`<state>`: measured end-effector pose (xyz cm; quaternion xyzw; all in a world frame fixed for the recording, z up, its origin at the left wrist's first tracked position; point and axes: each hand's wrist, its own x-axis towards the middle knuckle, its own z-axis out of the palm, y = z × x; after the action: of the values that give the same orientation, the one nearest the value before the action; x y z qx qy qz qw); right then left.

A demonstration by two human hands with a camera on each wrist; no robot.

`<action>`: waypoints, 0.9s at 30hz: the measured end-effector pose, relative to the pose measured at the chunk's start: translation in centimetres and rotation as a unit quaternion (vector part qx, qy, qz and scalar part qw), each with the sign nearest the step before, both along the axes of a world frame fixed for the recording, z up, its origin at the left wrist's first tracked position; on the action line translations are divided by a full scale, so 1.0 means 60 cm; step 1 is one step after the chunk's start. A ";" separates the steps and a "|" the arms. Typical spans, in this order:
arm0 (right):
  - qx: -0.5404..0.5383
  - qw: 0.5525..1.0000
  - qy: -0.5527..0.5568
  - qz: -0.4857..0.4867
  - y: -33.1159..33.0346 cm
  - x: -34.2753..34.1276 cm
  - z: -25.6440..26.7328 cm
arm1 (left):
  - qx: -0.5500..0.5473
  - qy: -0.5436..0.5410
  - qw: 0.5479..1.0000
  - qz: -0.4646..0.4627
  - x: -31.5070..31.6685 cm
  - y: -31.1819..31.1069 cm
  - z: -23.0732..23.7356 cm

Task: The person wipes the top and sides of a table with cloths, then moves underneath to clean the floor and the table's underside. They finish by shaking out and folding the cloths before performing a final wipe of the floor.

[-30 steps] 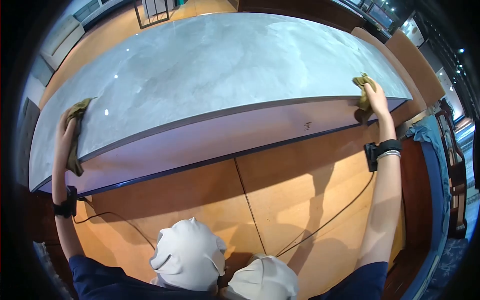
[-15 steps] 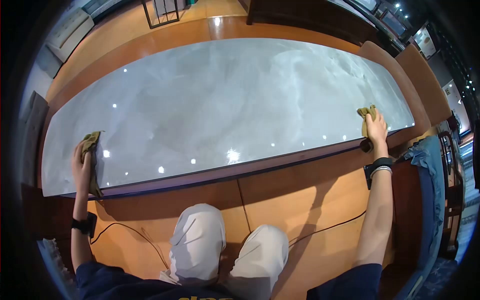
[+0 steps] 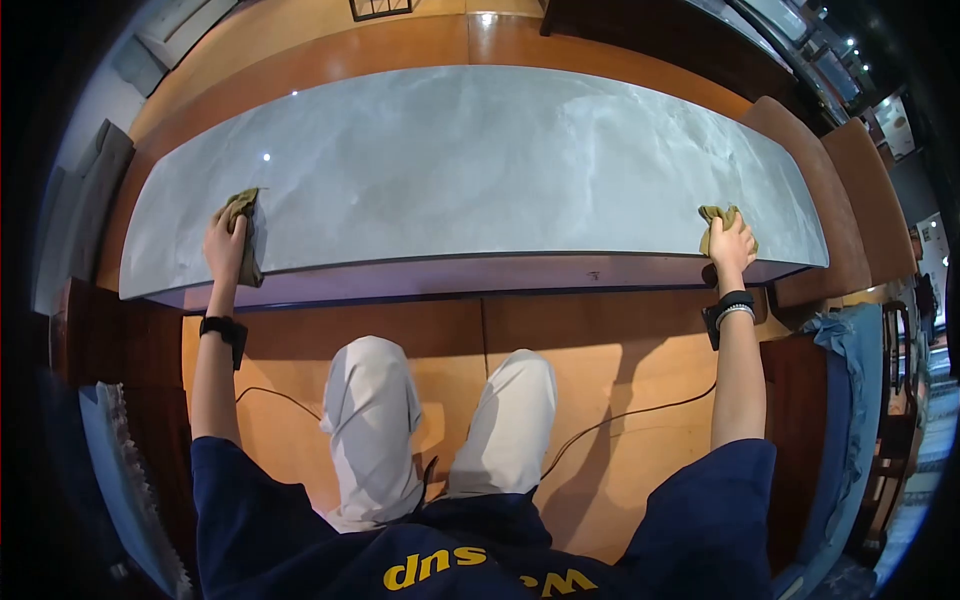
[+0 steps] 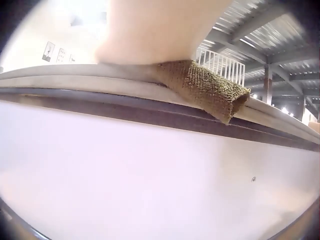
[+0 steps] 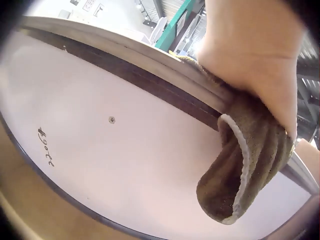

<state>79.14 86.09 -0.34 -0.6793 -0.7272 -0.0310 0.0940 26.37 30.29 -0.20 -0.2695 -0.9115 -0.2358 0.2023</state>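
Observation:
In the head view, a long table with a grey marbled top (image 3: 470, 170) stands across in front of me. Toward its left end, my left hand (image 3: 223, 250) holds an olive-green cloth (image 3: 245, 225) at the near edge. The cloth's folded end (image 4: 215, 90) hangs over that edge in the left wrist view. Near the right end, my right hand (image 3: 733, 245) has its fingers over another olive cloth (image 3: 710, 220) on the top. Its loose, pale-hemmed flap (image 5: 255, 155) droops down the table's white front panel (image 5: 100, 160) in the right wrist view.
Brown upholstered seats (image 3: 870, 210) stand close to the table's right end. Wooden furniture with blue fabric (image 3: 850, 400) flanks me on the right, and blue cushioning (image 3: 135, 490) on the left. Thin cables (image 3: 640, 412) run from both wrists over the tan floor (image 3: 600, 480).
The head view has shifted, with more of my shirt in sight. Both hands have moved inward from the table's ends, still holding the cloths at the near edge.

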 end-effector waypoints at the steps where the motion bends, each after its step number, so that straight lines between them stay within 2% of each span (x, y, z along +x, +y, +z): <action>1: 0.002 1.000 0.006 0.001 0.000 0.000 0.000 | -0.014 0.014 0.999 0.028 0.006 -0.001 -0.002; 4: 0.004 1.000 0.008 0.015 0.007 -0.003 0.003 | -0.028 -0.011 0.998 0.057 0.035 0.003 0.008; 8: 0.005 1.000 0.009 0.004 -0.001 -0.005 0.004 | -0.055 0.014 0.997 0.058 0.038 0.004 0.006; 14: 0.012 1.000 0.017 0.005 -0.007 -0.006 0.006 | -0.015 0.018 0.995 0.093 0.053 0.018 0.011; 18: 0.003 0.999 0.001 -0.032 -0.043 -0.049 0.010 | 0.025 -0.013 0.992 0.124 0.066 0.032 0.022; 24: -0.005 0.994 -0.006 0.112 -0.179 -0.164 0.013 | 0.059 -0.036 0.989 0.134 0.066 0.032 0.023; 27: -0.006 0.982 -0.007 0.188 -0.250 -0.215 0.011 | 0.050 -0.009 0.992 0.118 0.059 0.024 0.015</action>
<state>66.27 71.06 0.35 -0.5309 -0.8426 -0.0136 0.0892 29.90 31.75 0.69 -0.1469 -0.9258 -0.2584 0.2337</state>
